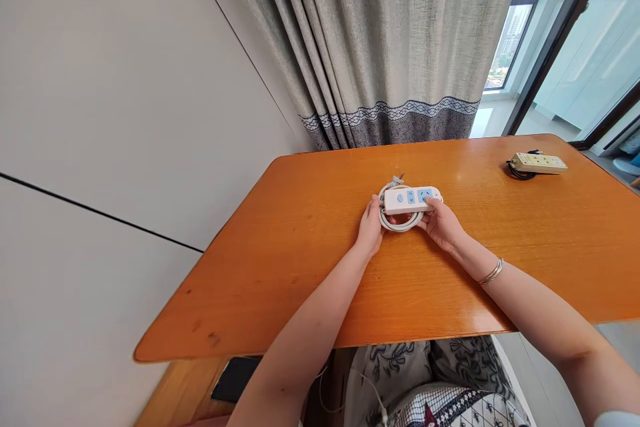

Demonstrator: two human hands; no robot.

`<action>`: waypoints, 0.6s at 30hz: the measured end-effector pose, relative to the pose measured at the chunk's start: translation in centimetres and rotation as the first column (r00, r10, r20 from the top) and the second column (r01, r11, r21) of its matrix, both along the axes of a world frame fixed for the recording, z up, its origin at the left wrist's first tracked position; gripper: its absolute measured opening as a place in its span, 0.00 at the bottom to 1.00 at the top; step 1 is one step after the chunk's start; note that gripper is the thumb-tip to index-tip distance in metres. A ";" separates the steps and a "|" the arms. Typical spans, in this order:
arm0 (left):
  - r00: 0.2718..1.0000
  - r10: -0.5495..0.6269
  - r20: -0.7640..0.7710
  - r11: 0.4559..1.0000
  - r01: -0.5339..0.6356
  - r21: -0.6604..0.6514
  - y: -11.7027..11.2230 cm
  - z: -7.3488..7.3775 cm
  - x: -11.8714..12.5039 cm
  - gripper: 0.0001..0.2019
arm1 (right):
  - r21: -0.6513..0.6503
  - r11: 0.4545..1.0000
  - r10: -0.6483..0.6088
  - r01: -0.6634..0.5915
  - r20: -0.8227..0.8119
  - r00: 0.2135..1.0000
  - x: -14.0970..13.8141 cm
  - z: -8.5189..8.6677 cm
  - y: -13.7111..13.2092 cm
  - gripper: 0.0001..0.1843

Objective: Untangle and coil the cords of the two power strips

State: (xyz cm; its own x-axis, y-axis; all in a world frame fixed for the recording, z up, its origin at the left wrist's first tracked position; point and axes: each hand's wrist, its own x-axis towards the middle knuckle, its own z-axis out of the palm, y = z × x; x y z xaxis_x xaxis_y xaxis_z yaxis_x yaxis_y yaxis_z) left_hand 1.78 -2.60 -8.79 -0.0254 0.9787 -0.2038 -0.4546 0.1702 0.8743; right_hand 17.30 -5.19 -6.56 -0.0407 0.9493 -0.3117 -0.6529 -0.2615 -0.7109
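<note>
A white power strip [411, 199] with blue sockets lies on its coiled white cord [399, 223] near the middle of an orange wooden table [300, 267]. My left hand [371, 230] grips the strip's left end and the coil, fingers curled under. At the strip's right end is my right hand [442, 223], thumb on top and fingers tucked beneath. A bracelet [491, 273] sits on my right wrist.
A second, cream power strip [539, 163] with a black cord lies at the table's far right. A grey curtain [380, 47] hangs behind the table, a plain wall [125, 113] stands on the left, and windows on the right.
</note>
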 end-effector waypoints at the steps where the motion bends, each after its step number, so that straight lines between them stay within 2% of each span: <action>1: 1.000 -0.029 0.000 0.999 0.029 -0.027 0.0 0.0 0.0 0.22 | -0.007 1.000 -0.014 0.014 0.016 1.000 0.1 0.0 0.1 0.08; 3: 0.998 -0.062 -0.012 0.997 0.062 -0.037 0.1 0.0 0.0 0.23 | -0.021 0.999 -0.042 0.043 0.048 0.998 0.3 0.0 0.4 0.07; 6: 0.996 -0.029 -0.078 1.000 0.028 -0.011 0.2 0.0 -0.3 0.23 | -0.017 0.993 -0.112 0.114 0.077 0.991 1.1 0.5 0.9 0.06; 10: 0.987 -0.018 -0.157 1.000 0.018 -0.002 0.4 -0.2 -0.8 0.23 | 0.050 0.968 -0.249 0.246 0.068 0.966 3.6 1.3 1.2 0.07; 14: 0.978 -0.027 -0.205 0.999 0.035 0.033 0.5 -0.6 -0.7 0.18 | 0.078 0.910 -0.414 0.407 0.119 0.902 8.9 0.8 0.1 0.08; 18: 0.964 -0.056 -0.262 0.993 0.080 0.081 0.4 -1.1 -0.2 0.13 | 0.078 0.783 -0.614 0.617 0.258 0.746 16.0 -0.2 -2.3 0.09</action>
